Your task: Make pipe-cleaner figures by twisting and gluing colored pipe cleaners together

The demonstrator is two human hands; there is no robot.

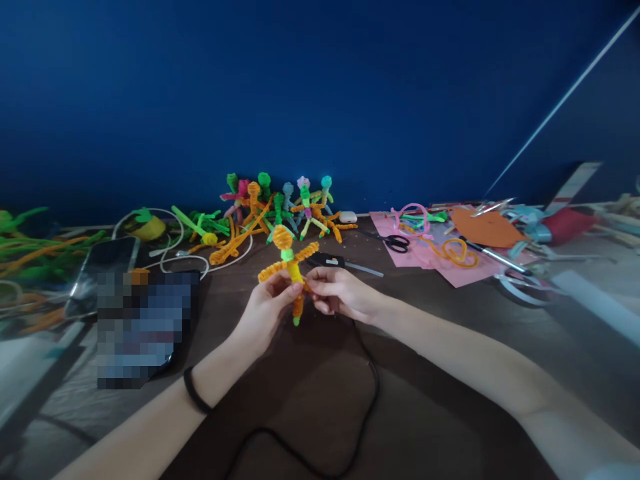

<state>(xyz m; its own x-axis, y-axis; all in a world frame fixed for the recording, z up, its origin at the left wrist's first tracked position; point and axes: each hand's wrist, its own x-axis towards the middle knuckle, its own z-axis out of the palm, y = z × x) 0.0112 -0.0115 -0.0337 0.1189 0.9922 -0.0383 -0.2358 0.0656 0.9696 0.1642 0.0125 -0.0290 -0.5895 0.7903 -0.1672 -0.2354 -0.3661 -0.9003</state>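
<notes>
Left hand [265,303] and right hand [337,293] are together over the table [450,320], fingertips meeting, both pinched on a small pipe-cleaner figure [289,257] held upright between them, off the tabletop. Left pinches the body from its side, right closes on the same spot from the other; whether the fingers are twisting or only holding, I can't tell. The figure has an orange coiled head, green neck, two orange arms stuck out sideways and a yellow-green torso. Below the fingers only one short orange stub with a green tip shows. Judged against the finished ones behind, upper half looks done, lower end looks unfinished: no splayed legs visible, though fingers hide part of it. There is a black band [194,393] on the left wrist. A black cable [370,393] loops across the table under the right forearm. Just beyond the hands lies a black tool [325,260] with a grey strip beside it. Further back, a cluster of coloured figures [280,207] stands against the blue wall [320,87], with a white case [347,217] near them. To the right: scissors [397,242] on pink paper [450,270], an orange sheet [485,229], assorted scraps. To the left: a white cord [170,257], a phone [100,267], loose pipe cleaners [35,250].
</notes>
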